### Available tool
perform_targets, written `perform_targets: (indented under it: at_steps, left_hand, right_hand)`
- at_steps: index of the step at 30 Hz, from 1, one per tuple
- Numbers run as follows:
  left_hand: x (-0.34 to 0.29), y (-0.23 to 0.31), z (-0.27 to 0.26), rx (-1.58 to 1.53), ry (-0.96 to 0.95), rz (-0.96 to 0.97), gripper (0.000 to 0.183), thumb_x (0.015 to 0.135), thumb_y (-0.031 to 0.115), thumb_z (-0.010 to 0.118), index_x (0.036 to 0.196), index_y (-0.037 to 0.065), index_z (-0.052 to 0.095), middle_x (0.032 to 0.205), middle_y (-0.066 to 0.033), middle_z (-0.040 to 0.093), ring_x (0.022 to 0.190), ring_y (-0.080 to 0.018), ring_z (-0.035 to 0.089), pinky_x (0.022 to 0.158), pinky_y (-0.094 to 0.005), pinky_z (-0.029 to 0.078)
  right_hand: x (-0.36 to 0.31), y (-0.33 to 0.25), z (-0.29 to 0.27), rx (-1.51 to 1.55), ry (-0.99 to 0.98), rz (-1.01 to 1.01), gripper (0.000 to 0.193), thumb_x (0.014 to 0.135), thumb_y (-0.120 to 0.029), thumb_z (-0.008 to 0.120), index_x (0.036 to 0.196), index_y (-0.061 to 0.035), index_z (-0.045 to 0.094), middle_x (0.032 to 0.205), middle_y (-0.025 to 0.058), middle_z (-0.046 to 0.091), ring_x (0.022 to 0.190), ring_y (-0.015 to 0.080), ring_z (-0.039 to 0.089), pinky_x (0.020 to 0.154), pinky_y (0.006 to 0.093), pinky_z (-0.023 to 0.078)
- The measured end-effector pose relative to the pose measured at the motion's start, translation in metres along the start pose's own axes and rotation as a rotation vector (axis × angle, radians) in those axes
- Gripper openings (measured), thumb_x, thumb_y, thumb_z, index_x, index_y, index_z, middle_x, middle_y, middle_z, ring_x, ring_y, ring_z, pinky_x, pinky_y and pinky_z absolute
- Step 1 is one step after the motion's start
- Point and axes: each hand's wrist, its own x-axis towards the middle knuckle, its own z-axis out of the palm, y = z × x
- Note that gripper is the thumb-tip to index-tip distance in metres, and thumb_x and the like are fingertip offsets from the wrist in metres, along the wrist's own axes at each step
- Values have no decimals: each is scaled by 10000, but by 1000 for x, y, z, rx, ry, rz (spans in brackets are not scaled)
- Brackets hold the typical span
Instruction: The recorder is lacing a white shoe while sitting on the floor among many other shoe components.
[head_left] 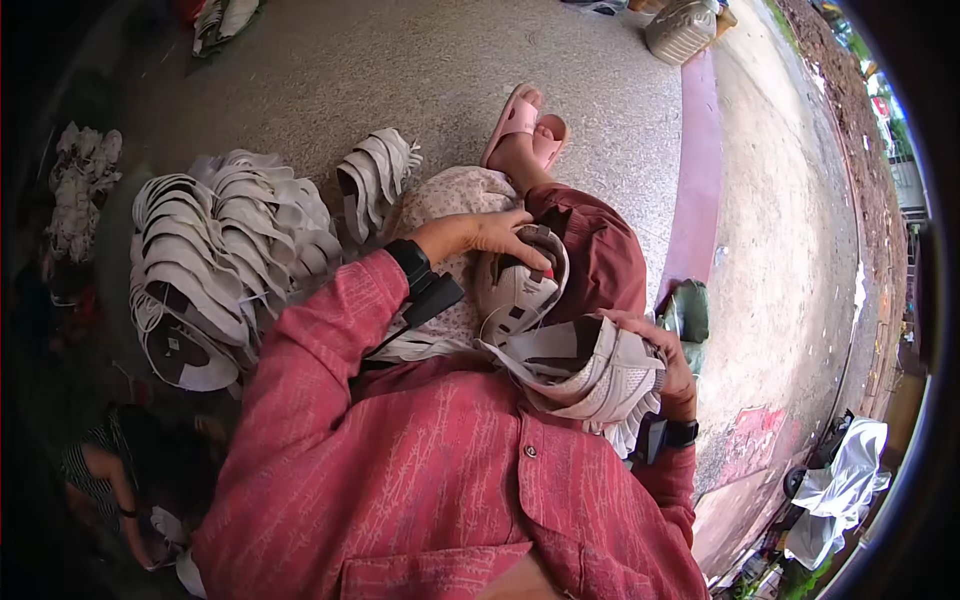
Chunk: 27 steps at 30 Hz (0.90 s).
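A cream shoe upper (517,300) rests in my lap, its dark-lined collar pointing away from me. My left hand (497,234) grips that collar from the left, the thumb at its opening and the other fingers partly hidden behind it. To the right, a nested stack of white shoe uppers (590,385) lies against my front. My right hand (660,345) is closed around the stack's far right side. A floral cloth (450,200) covers my left leg under the single upper.
Large nested rows of white uppers (230,230) stand on the left, with a smaller stack (375,175) beside my knee. A person (110,475) works at lower left. A dark green object (687,312) lies right of my leg. A plastic jug (683,30) stands far off.
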Motion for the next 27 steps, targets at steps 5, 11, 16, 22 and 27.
perform_targets:
  at_steps: [5, 11, 16, 22, 27]
  left_hand:
    - [6, -8, 8, 19, 149, 87, 1046, 673, 429, 852, 1431, -49, 313, 1334, -166, 506, 1238, -227, 471, 1027, -323, 393]
    - [-1, -18, 43, -356, 262, 243, 798, 679, 179, 859, 1321, -18, 429, 1199, -98, 592, 1116, -175, 552, 958, -309, 446]
    - [-43, 19, 76, 315, 649, 441, 688, 627, 60, 719, 1284, 60, 515, 1223, -123, 517, 1165, -242, 521, 947, -316, 476]
    - [-118, 14, -22, -649, 760, 608, 422, 840, 179, 625, 1234, 45, 551, 1170, -99, 613, 1024, -212, 633, 889, -368, 540]
    - [-226, -32, -126, -887, 685, 999, 608, 932, 472, 464, 1350, 31, 468, 1347, -156, 523, 1212, -320, 529, 1046, -477, 411]
  right_hand:
    - [15, -22, 5, -174, 49, 74, 778, 676, -223, 804, 1348, 11, 489, 1415, 133, 466, 1291, 224, 453, 1092, 353, 317]
    - [31, -27, 22, -44, 38, 56, 906, 605, -263, 788, 1383, 28, 428, 1363, 99, 507, 1234, 176, 492, 1065, 320, 346]
    - [20, -34, 31, -27, 32, 80, 929, 547, -316, 838, 1335, 31, 488, 1335, 103, 529, 1205, 190, 520, 1053, 316, 360]
    - [9, -26, 31, -31, 159, -76, 909, 534, -298, 860, 1311, 26, 515, 1297, 106, 553, 1203, 197, 517, 1041, 320, 367]
    - [52, -34, 31, -171, 479, 146, 543, 720, -138, 679, 1243, -29, 581, 1067, 43, 641, 954, 129, 592, 874, 275, 460]
